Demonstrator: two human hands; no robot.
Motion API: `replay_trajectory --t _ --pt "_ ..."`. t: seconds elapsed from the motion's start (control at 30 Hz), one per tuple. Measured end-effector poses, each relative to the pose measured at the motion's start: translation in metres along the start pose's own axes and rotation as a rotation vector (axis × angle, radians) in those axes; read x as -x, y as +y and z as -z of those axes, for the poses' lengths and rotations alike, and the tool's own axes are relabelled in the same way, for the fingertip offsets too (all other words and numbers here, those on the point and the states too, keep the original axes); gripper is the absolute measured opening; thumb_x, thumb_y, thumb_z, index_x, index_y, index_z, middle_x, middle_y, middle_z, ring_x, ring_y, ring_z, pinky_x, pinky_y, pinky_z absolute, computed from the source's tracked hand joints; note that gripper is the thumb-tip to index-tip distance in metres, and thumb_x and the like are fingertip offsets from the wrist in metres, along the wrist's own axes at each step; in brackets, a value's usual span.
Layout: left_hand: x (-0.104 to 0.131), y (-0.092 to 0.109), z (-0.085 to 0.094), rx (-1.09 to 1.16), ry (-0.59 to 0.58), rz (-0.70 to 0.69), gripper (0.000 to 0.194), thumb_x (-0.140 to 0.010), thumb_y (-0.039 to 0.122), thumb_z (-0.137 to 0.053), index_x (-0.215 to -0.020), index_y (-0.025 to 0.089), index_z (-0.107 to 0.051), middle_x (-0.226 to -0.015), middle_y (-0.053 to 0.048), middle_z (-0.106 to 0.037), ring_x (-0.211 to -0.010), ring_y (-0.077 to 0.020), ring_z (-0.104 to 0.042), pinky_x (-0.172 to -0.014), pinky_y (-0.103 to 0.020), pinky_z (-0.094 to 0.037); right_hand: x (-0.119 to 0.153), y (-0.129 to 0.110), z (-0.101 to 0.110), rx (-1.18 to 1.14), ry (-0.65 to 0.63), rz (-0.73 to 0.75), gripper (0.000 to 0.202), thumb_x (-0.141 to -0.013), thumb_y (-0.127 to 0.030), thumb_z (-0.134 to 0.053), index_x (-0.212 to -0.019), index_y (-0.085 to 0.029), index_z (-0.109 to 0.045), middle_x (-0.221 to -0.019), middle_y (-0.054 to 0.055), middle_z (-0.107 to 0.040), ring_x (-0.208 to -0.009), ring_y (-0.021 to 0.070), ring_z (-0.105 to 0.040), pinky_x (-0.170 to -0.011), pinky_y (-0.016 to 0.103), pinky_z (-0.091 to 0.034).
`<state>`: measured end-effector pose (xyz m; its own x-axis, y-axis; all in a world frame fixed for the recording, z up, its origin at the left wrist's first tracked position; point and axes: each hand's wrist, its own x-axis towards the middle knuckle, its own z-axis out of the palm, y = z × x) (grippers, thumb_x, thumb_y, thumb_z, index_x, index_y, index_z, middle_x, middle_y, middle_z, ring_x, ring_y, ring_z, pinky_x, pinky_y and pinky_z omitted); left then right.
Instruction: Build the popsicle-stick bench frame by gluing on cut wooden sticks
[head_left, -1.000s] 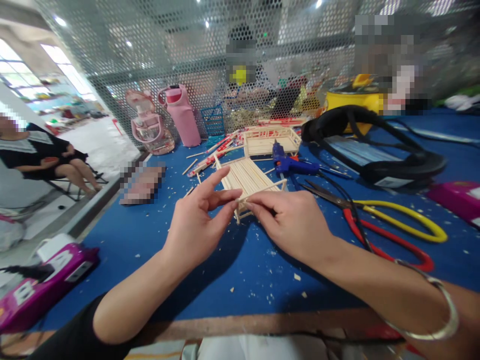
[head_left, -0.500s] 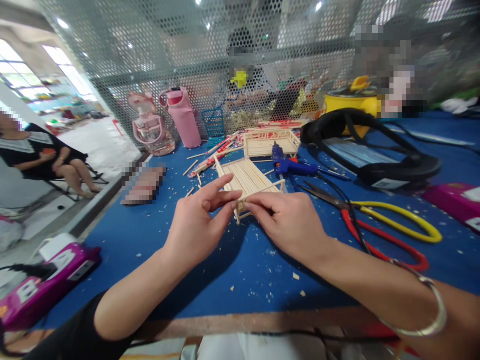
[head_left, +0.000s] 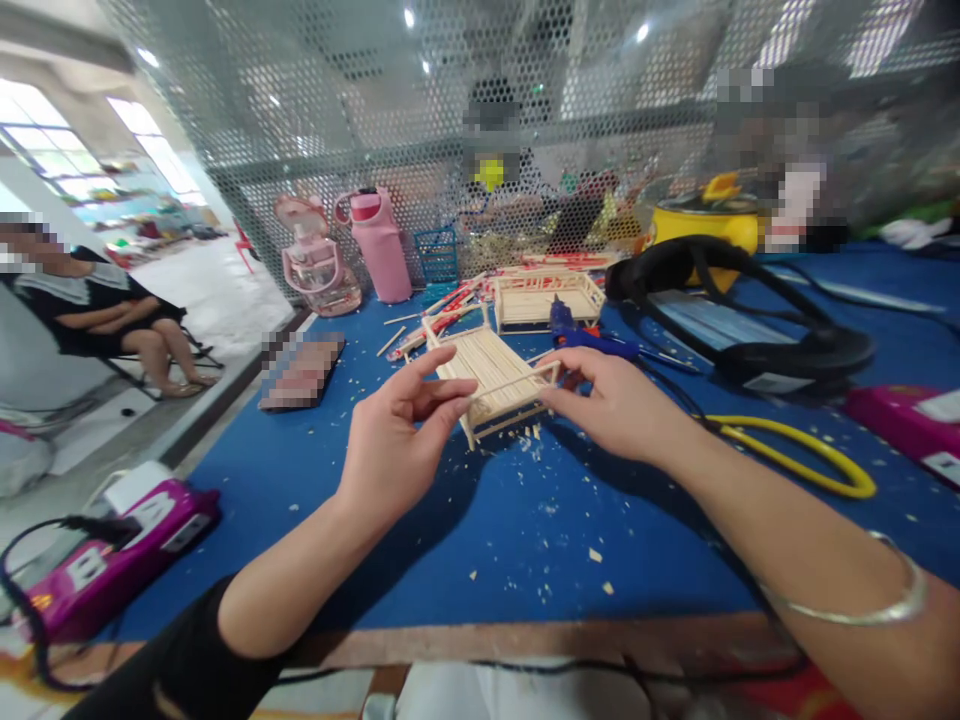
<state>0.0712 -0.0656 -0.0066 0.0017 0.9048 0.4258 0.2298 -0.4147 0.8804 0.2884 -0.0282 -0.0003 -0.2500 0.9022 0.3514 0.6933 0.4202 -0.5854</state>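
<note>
Stick frame (head_left: 491,365) rests on blue desk (head_left: 450,560), where I see left hand (head_left: 391,430) fingers pinching its near-left corner, right hand (head_left: 622,408) fingers grasping its near-right corner.

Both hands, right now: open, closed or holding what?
Left hand: closed, pinching the slatted wooden-stick frame at its near corner.
Right hand: closed, pinching its right corner.
</note>
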Motion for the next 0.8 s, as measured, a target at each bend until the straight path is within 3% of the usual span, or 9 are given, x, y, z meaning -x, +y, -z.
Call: replay_trajectory --t 0.13,0.23,0.33,0.4,0.67,0.8 --pt "0.01 0.0 0.007 0.005 0.061 0.027 0.044 -0.078 0.022 -0.068 -0.121 0.017 -0.057 -0.095 -0.006 -0.075 -0.092 -0.0186 -0.071 -0.082 -0.028 -0.057 -0.01 -0.008 0.0 -0.13 0.072 0.046 0.015 -0.082 -0.029 -0.058 -0.081 -0.018 -0.068 -0.089 0.006 -0.067 -0.076 0.0169 -0.06 -0.068 0.031 -0.047" --pt "0.028 0.0 0.013 -0.072 0.062 0.037 0.047 -0.079 0.024 -0.067 -0.124 0.019 -0.055 -0.095 -0.005 -0.075 -0.093 -0.0189 -0.07 -0.086 -0.03 -0.056 -0.018 -0.029 0.011 -0.066 0.106 0.26 0.016 -0.084 -0.025 -0.056 -0.087 -0.017 -0.069 -0.09 0.006 -0.067 -0.082 0.017 -0.06 -0.074 0.031 -0.045" --pt "0.048 -0.002 0.018 -0.19 0.018 0.088 0.051 -0.079 0.024 -0.066 -0.128 0.02 -0.053 -0.094 -0.003 -0.076 -0.093 -0.019 -0.071 -0.089 -0.033 -0.054 -0.022 -0.052 0.019 0.136 -0.018 0.487 0.018 -0.085 -0.022 -0.055 -0.09 -0.016 -0.071 -0.09 0.005 -0.065 -0.086 0.017 -0.058 -0.077 0.03 -0.042" --pt "0.057 -0.003 0.02 -0.277 -0.032 0.134 0.052 -0.08 0.024 -0.064 -0.13 0.02 -0.052 -0.095 -0.003 -0.076 -0.093 -0.0192 -0.07 -0.091 -0.035 -0.053 -0.02 -0.066 0.02 0.273 -0.117 0.542 0.02 -0.087 -0.021 -0.053 -0.09 -0.017 -0.072 -0.09 0.005 -0.064 -0.083 0.0159 -0.057 -0.073 0.029 -0.04" --pt "0.067 -0.007 0.024 -0.361 -0.21 0.167 0.054 -0.079 0.015 -0.06 -0.131 0.022 -0.051 -0.102 -0.003 -0.074 -0.1 -0.0187 -0.068 -0.093 -0.036 -0.05 0.015 -0.124 0.006 0.627 -0.186 0.475 0.023 -0.086 -0.009 -0.05 -0.079 -0.014 -0.071 -0.092 0.01 -0.064 -0.082 0.0201 -0.06 -0.065 0.03 -0.038" --pt "0.066 0.0 0.026 -0.443 -0.262 0.094 0.051 -0.078 0.014 -0.059 -0.128 0.022 -0.053 -0.114 -0.004 -0.07 -0.107 -0.0206 -0.063 -0.097 -0.039 -0.046 0.02 -0.13 0.002 0.664 -0.195 0.414 0.022 -0.085 -0.009 -0.05 -0.082 -0.014 -0.071 -0.095 0.012 -0.065 -0.081 0.0234 -0.062 -0.061 0.032 -0.041"
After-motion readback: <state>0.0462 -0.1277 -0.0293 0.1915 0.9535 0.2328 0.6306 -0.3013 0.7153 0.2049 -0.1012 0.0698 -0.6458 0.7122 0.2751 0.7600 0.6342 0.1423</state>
